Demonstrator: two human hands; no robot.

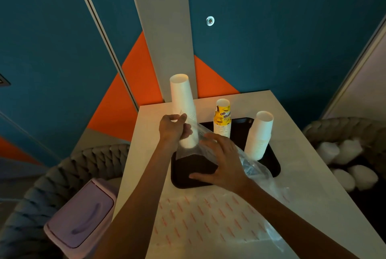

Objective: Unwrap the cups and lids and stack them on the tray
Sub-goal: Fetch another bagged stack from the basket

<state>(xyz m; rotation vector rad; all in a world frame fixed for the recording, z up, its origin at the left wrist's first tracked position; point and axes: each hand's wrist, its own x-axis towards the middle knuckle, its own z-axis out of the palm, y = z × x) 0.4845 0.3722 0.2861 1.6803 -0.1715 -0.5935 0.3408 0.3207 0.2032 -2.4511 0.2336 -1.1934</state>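
Observation:
A tall stack of white paper cups (182,100) stands tilted at the back left of the black tray (183,175). Clear plastic wrap (211,150) still covers its lower part. My left hand (172,128) pinches the wrap at the stack's left side. My right hand (221,160) lies spread over the wrap above the tray, fingers apart. On the tray also stand a yellow printed cup stack (222,118) and a shorter white cup stack (260,135). No lids can be made out.
Loose clear plastic (257,173) trails off the tray to the right. A wrapped pack with red print (204,217) lies on the white table near me. A lilac bin (81,212) stands at the left. A woven basket (351,154) with white bundles sits at the right.

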